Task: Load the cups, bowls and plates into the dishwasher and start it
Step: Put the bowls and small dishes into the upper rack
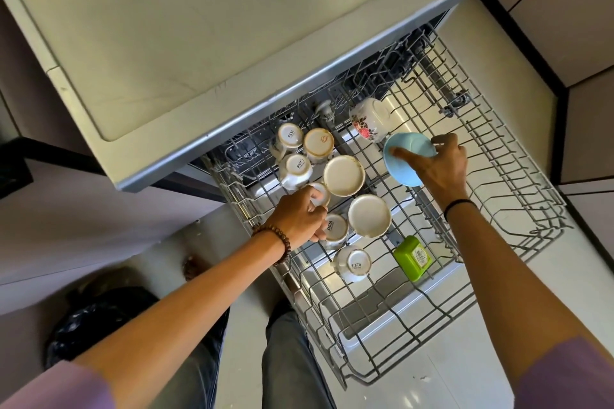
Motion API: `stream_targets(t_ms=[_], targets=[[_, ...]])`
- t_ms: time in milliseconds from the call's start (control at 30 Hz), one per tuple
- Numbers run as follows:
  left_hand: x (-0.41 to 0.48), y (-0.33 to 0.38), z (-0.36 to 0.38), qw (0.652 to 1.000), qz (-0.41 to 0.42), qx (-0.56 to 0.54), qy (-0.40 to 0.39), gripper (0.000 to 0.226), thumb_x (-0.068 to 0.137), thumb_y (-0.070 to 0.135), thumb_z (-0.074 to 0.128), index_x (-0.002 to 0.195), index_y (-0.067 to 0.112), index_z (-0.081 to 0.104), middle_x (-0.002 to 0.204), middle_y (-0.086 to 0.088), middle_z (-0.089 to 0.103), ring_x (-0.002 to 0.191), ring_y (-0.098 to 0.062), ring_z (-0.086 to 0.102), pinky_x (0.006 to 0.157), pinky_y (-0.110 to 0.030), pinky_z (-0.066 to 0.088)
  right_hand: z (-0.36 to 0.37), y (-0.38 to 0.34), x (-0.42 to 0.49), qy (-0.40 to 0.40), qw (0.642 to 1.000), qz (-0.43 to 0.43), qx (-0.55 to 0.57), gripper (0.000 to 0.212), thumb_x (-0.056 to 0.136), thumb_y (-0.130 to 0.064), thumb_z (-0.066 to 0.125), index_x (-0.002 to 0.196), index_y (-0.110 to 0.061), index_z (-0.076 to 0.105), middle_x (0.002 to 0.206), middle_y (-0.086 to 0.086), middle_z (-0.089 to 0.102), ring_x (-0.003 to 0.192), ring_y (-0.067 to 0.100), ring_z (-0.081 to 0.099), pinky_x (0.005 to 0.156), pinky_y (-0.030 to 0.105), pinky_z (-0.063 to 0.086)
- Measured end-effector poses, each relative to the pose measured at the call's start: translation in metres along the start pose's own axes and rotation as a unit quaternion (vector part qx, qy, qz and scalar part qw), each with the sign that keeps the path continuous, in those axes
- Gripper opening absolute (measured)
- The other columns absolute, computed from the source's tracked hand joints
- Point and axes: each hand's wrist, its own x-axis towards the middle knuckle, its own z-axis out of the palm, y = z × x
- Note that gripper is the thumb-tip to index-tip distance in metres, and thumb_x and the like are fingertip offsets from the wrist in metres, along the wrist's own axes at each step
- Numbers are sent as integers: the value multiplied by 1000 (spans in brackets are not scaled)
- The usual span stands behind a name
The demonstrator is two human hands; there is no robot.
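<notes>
The dishwasher's grey wire rack point(518, 183) is pulled out under the counter. Several white cups point(290, 135) stand upside down in its left half, with two upturned white bowls point(344, 175) among them. My left hand point(300, 216) grips one small upturned cup point(320, 192) at the rack's left side. My right hand point(438, 166) holds a light blue bowl point(403, 161) tilted on edge over the rack's middle, thumb across its inside. A floral mug point(368, 118) lies on its side just behind the blue bowl.
A green square container point(413, 257) sits in the rack near the front. The pale counter point(199, 26) overhangs the dishwasher at the back. The rack's right half holds only bare tines. A black bin bag point(99, 319) lies on the floor at the lower left.
</notes>
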Motion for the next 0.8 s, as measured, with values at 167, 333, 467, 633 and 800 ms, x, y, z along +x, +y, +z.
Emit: stream_targets(t_ms=[167,333,467,633,800], targets=[[1,-2,0,1000,3,1,4,26,97,14,54,122,10,50,91,-15,70,67,-17,69,62,-25,60,1,3,6,-37,997,37,-52,106,46,-78,74,127,-15,46,125,15,48,119,39,46,93,56,49],[2,-5,0,1000,0,-8,3,28,97,14,54,124,10,49,93,-15,70,68,-17,69,64,-26,60,12,9,3,-32,997,39,-61,94,59,-62,83,128,-9,48,131,18,47,123,39,43,100,55,44],[2,-10,0,1000,2,-8,6,27,96,14,53,122,9,49,91,-15,70,68,-18,70,65,-28,60,15,13,-7,-11,999,15,-41,87,65,-58,83,127,-8,51,131,17,48,123,36,44,98,51,45],[-2,-11,1,1000,2,-7,6,27,97,14,53,123,10,49,91,-15,69,67,-18,69,64,-27,60,12,13,-26,4,998,-37,-47,74,71,-46,83,125,-4,53,131,19,48,124,37,41,96,46,42],[-19,-3,2,1000,12,-25,-6,25,97,11,51,122,11,48,94,-18,68,69,-20,66,64,-27,60,10,-1,-59,10,995,-92,-45,58,74,-30,84,120,-5,60,127,21,52,119,38,46,97,45,43]])
